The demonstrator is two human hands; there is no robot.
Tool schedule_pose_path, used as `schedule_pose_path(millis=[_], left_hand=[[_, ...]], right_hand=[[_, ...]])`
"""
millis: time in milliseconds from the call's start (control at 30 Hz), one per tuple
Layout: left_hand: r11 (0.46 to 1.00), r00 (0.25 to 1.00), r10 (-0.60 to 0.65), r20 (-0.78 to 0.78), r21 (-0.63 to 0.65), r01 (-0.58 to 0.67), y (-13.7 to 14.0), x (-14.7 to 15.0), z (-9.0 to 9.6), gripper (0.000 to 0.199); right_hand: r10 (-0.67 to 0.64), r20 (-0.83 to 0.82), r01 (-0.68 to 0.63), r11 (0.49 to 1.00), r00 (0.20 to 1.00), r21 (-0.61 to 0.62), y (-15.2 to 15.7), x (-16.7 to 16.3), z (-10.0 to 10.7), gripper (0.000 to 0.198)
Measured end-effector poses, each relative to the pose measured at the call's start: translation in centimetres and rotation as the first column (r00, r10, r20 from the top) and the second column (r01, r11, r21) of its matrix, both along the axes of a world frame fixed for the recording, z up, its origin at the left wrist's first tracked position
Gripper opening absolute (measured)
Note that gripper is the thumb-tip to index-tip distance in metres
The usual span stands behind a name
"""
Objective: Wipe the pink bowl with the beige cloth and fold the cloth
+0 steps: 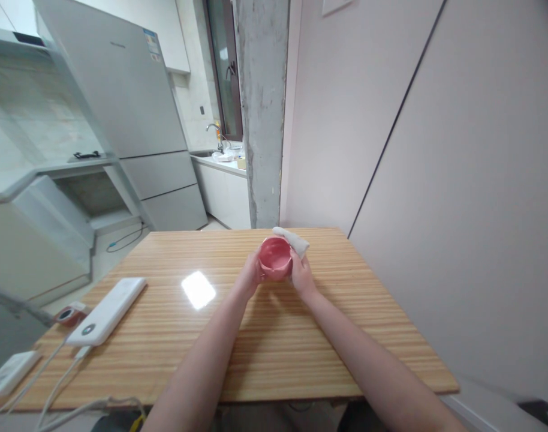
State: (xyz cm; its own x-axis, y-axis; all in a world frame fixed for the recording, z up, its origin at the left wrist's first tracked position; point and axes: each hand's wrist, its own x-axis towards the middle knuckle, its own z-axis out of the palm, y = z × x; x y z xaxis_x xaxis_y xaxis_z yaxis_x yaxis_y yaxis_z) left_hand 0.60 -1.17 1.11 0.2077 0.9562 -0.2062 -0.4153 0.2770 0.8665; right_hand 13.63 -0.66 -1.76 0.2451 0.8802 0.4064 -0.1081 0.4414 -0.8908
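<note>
1. Bright, even indoor light.
2. A white square glare (198,290) washes out the grain of the surface (346,264), toward its left edge.
3. A faint, soft-edged shadow (267,303) lies between the pink bowl (275,259) and the near edge.
4. Wide-angle stretch tilts the refrigerator (130,90); its label (151,43) is too blurred to read.

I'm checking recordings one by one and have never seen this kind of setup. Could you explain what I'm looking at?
There is no machine here: a person works with two bare hands. The single picture comes from a camera worn on the head, looking forward and down, so the forearms enter from the bottom edge.

The left hand and right hand hold a pink bowl between them, its opening facing the camera. What looks like a white cloth shows at the right hand.

On the wooden table, toward the left, lie a flat white device with a cable plugged in, a reddish-brown roll and another white block.
</note>
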Motion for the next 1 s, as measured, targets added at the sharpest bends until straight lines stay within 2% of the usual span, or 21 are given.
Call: schedule_pose_path(millis=[100,233,300,367,467,567,667,733,800,900,1000], left_hand=[[0.999,1.0,0.001,-0.019,-0.037,-0.002,-0.2,0.1,0.1,0.046],[0.984,0.98,0.168,0.105,0.041,-0.173,-0.2,0.4,0.4,0.049],[0.974,0.968,0.186,0.166,0.099,-0.204,-0.2,0.5,0.5,0.051],[0.976,0.974,0.16,0.159,0.121,-0.18,-0.3,0.5,0.5,0.055],[0.998,0.998,0.028,0.064,0.047,-0.031,-0.5,0.4,0.4,0.061],[0.997,0.997,-0.08,-0.002,-0.014,0.08,-0.5,0.3,0.1,0.059],[0.999,0.999,0.032,-0.014,-0.033,-0.033,-0.3,0.3,-0.1,0.053],[0.989,0.988,0.148,0.034,-0.009,-0.147,-0.1,0.3,-0.1,0.052],[0.978,0.975,0.201,0.092,0.045,-0.205,0.0,0.3,0.2,0.051],[0.987,0.987,0.144,0.066,0.064,-0.148,-0.2,0.3,0.4,0.051],[0.998,0.998,0.057,-0.002,0.018,-0.057,-0.1,0.2,-0.1,0.047]], right_hand=[[0.059,0.009,-0.059,0.998,0.998,-0.005,0.3,0.6,0.5,0.041],[0.098,0.05,-0.098,0.995,0.994,0.003,-0.7,-1.0,0.1,0.046],[0.069,0.069,-0.069,0.998,0.995,0.004,-1.4,-1.7,-0.1,0.048],[0.012,0.061,-0.013,1.0,0.998,0.012,-1.7,-1.7,0.1,0.047],[-0.042,0.02,0.041,0.998,0.999,0.038,-1.2,-0.4,1.0,0.041],[0.06,0.035,-0.062,0.997,0.998,0.04,-0.2,1.0,1.7,0.035],[0.146,0.067,-0.147,0.989,0.987,0.015,0.2,0.7,1.1,0.037],[0.119,0.071,-0.12,0.993,0.99,0.019,0.0,-0.3,0.2,0.042],[0.063,0.06,-0.064,0.998,0.996,0.013,-0.2,-1.2,-0.7,0.046],[-0.023,0.017,0.024,0.999,1.0,-0.042,-0.2,-1.1,-1.4,0.045],[-0.017,0.016,0.018,0.995,1.0,-0.095,0.7,0.3,-1.0,0.038]])
